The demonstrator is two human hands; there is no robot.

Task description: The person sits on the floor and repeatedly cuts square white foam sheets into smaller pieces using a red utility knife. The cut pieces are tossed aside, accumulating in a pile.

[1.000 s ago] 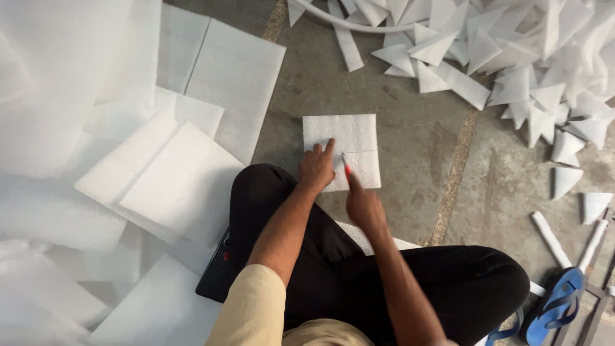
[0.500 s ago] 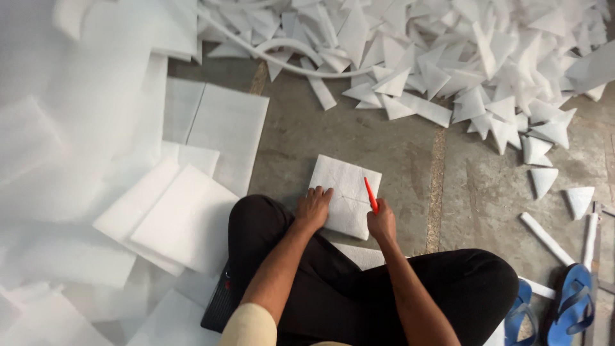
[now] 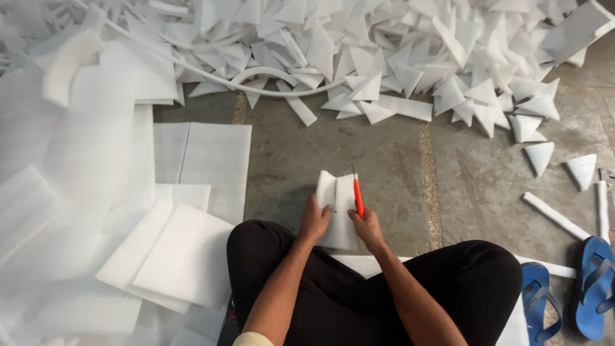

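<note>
Head view: a person sits cross-legged in black trousers on a rough grey concrete floor (image 3: 359, 160). Both bare forearms reach forward over the knees. The left hand (image 3: 314, 221) grips the left edge of a white foam sheet (image 3: 336, 205), fingers closed on it. The sheet is soft, matte and rectangular, bent along a crease down its middle so the two halves lift slightly off the floor just in front of the knees. The right hand (image 3: 368, 227) is clamped on a thin orange knife (image 3: 358, 195), which points away from the body and lies against the sheet's right half; this hand also touches the sheet's right edge.

Along the far edge of the floor lies a heap of white foam triangles (image 3: 397, 57) and strips, with a long curved strip among them. On the left, flat square foam sheets (image 3: 186, 250) are stacked in overlapping layers. At the right edge stand two blue sandals (image 3: 592, 285).
</note>
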